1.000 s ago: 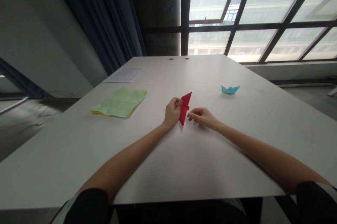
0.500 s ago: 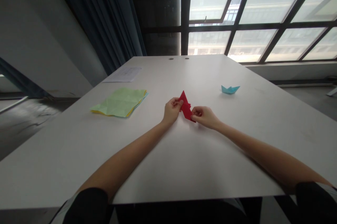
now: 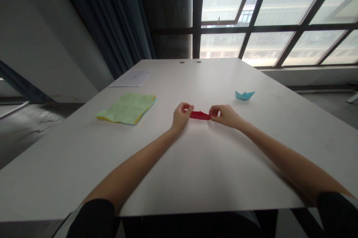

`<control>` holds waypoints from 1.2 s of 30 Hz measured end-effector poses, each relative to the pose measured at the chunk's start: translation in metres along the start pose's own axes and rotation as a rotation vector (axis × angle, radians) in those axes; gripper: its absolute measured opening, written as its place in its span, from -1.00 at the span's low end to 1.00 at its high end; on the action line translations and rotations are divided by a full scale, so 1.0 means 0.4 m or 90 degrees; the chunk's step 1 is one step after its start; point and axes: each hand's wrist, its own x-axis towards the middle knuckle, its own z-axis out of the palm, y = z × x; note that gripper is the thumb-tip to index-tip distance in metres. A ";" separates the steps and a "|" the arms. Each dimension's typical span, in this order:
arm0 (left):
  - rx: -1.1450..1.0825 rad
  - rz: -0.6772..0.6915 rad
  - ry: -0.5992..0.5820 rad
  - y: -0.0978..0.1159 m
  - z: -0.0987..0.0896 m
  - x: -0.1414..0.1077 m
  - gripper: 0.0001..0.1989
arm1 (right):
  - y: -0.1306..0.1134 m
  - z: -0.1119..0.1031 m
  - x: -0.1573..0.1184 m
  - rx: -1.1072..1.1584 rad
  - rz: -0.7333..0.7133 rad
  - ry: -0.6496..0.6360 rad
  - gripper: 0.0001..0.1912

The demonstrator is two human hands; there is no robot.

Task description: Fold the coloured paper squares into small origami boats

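Observation:
A red folded paper boat (image 3: 199, 115) lies level between my two hands, low over the middle of the table. My left hand (image 3: 181, 116) pinches its left end between thumb and fingers. At the other end, my right hand (image 3: 223, 114) grips the tip the same way. The boat's long side faces me, with a small peak rising at its centre. Both of its ends are partly hidden by my fingertips.
On the white table (image 3: 179, 178), a light blue paper boat (image 3: 244, 95) stands to the right. Green, yellow and blue paper sheets (image 3: 127, 108) are stacked at left, with a printed sheet (image 3: 131, 79) behind them. Windows and a curtain (image 3: 117, 18) are beyond.
The red paper boat has turned from a steep slant to level, its side now facing me. My right hand has moved up and slightly right; my left hand has barely shifted.

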 end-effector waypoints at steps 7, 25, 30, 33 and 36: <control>0.094 0.065 -0.080 -0.021 0.000 -0.008 -0.89 | 0.010 0.014 -0.002 -0.058 -0.037 -0.005 -0.84; 0.237 0.073 -0.124 -0.004 0.003 -0.026 -0.95 | -0.057 0.013 0.041 -0.175 -0.113 -0.148 -0.77; 0.243 0.064 -0.121 0.002 0.004 -0.030 -0.96 | -0.061 0.017 0.038 -0.203 -0.111 -0.165 -0.81; 0.241 0.067 -0.128 0.006 0.004 -0.031 -0.95 | -0.059 0.020 0.041 -0.206 -0.116 -0.175 -0.88; 0.231 0.065 -0.139 0.007 0.004 -0.031 -0.95 | -0.059 0.022 0.045 -0.215 -0.115 -0.177 -0.87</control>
